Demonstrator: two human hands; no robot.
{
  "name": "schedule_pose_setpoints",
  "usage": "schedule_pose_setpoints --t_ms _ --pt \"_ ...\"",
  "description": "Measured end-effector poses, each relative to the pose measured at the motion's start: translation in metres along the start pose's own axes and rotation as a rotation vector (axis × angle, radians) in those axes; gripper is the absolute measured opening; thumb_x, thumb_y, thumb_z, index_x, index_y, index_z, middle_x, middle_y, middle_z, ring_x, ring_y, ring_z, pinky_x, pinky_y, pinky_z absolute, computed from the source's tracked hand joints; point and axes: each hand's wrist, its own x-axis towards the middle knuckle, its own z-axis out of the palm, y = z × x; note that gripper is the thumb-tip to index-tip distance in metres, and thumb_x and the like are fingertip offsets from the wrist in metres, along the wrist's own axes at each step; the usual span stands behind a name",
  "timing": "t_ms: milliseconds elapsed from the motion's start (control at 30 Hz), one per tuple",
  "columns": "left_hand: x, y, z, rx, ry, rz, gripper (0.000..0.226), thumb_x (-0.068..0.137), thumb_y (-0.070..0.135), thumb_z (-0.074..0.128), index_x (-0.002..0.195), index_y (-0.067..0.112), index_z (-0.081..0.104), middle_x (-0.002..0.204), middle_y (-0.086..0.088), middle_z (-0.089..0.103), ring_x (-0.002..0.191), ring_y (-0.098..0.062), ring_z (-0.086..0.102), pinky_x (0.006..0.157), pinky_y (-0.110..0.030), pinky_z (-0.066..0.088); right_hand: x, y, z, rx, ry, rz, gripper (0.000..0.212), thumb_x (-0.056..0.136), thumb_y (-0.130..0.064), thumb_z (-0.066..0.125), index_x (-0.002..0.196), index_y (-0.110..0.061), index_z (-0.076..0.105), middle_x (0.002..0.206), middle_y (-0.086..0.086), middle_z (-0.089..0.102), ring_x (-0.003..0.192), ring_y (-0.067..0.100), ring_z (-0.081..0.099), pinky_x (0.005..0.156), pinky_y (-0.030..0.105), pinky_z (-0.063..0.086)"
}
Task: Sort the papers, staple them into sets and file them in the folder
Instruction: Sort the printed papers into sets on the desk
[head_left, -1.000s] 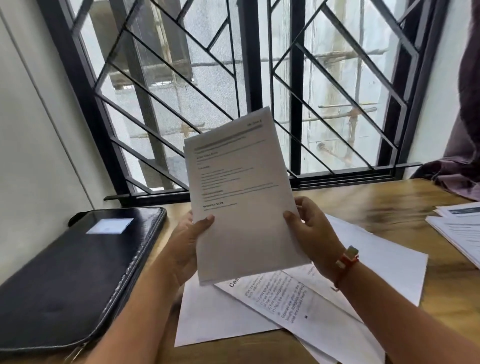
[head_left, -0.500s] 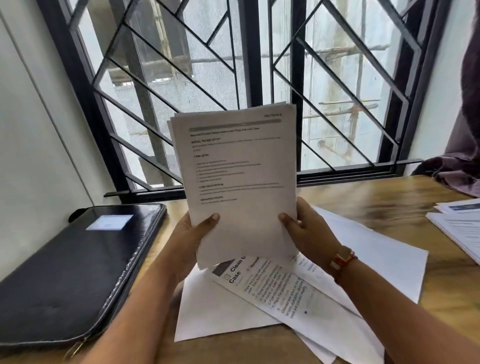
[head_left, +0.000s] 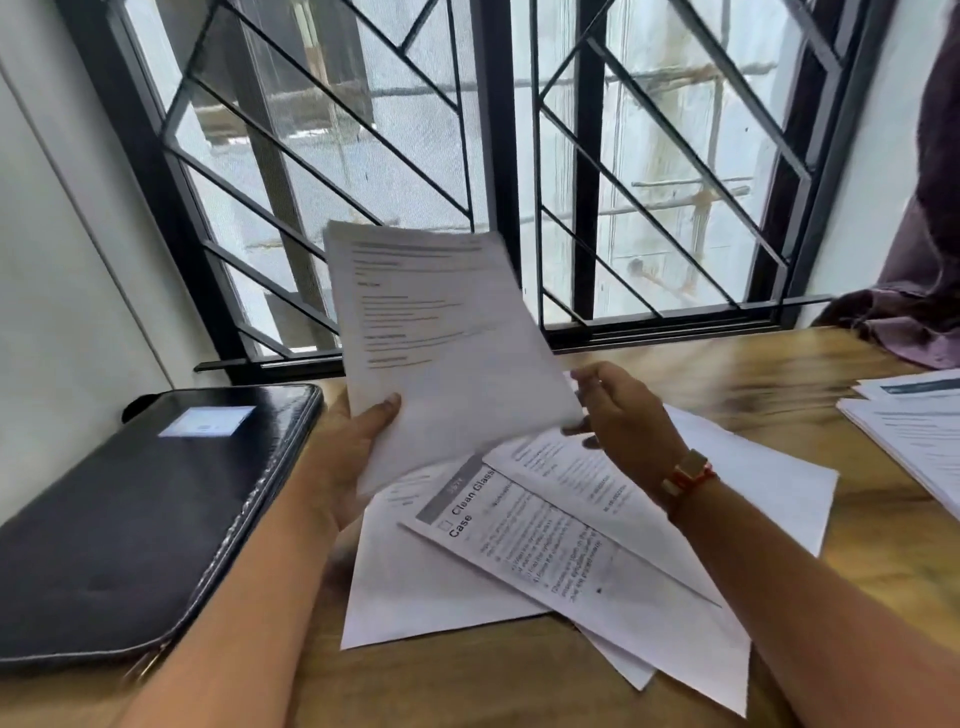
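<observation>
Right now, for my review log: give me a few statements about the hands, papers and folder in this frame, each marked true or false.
1. The left hand holds a sheaf of papers up off the table. True.
2. The black folder lies open. False: it is closed, flat on the table at the left.
3. Loose sheets lie spread on the table below the hands. True.
4. The right wrist is bare. False: it wears a band.
5. Another pile of papers sits at the table's right edge. True.
</observation>
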Motion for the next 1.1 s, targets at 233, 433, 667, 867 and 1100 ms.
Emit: schedule_pose_setpoints --t_ms 233,433,667,867,1100 --pt "0.003 0.000 -0.005 -0.194 0.093 -0.146 0.033 0.098 0.011 0.057 0.131 0.010 0.060 0.089 -0.011 0.076 0.071 -0.024 0.074 0.055 -0.036 0.061 0.004 0.021 -0.031 -0.945 -0.099 0.154 0.046 0.093 -0.058 0.051 0.120 -0.021 0.061 0.115 0.008 0.068 0.105 0.031 0.063 0.079 0.036 0.047" --pt "-0.002 -0.002 0.001 -0.145 0.101 -0.123 0.021 0.100 0.009 0.054 0.120 0.008 0.060 0.077 -0.006 0.076 0.062 -0.017 0.073 0.044 -0.024 0.054 -0.003 0.020 -0.027 -0.993 -0.182 0.145 0.046 0.091 -0.062 0.052 0.115 -0.024 0.064 0.113 0.004 0.068 0.104 0.026 0.062 0.078 0.033 0.047" --pt "-0.001 0.000 -0.001 -0.135 0.115 -0.132 0.020 0.100 0.011 0.055 0.119 0.011 0.061 0.079 -0.005 0.075 0.060 -0.016 0.072 0.043 -0.021 0.052 -0.015 0.002 -0.007 -0.812 -0.370 -0.032 0.037 0.092 -0.057 0.056 0.104 -0.026 0.073 0.101 -0.003 0.072 0.090 0.015 0.061 0.077 0.030 0.053" --pt "-0.002 -0.001 0.001 -0.127 0.114 -0.105 0.041 0.100 0.009 0.055 0.141 0.008 0.052 0.084 -0.005 0.075 0.062 -0.015 0.073 0.043 -0.021 0.052 -0.017 -0.001 -0.011 -0.751 -0.382 -0.097 0.038 0.091 -0.057 0.057 0.114 -0.029 0.070 0.114 -0.005 0.070 0.106 0.015 0.061 0.089 0.033 0.051" --pt "0.001 -0.004 -0.002 -0.123 0.106 -0.094 0.039 0.099 0.009 0.057 0.138 0.009 0.055 0.085 -0.004 0.075 0.064 -0.015 0.074 0.045 -0.022 0.053 -0.018 0.005 0.000 -0.808 -0.483 -0.118 0.037 0.090 -0.060 0.056 0.113 -0.035 0.070 0.115 -0.007 0.068 0.107 0.016 0.056 0.091 0.034 0.050"
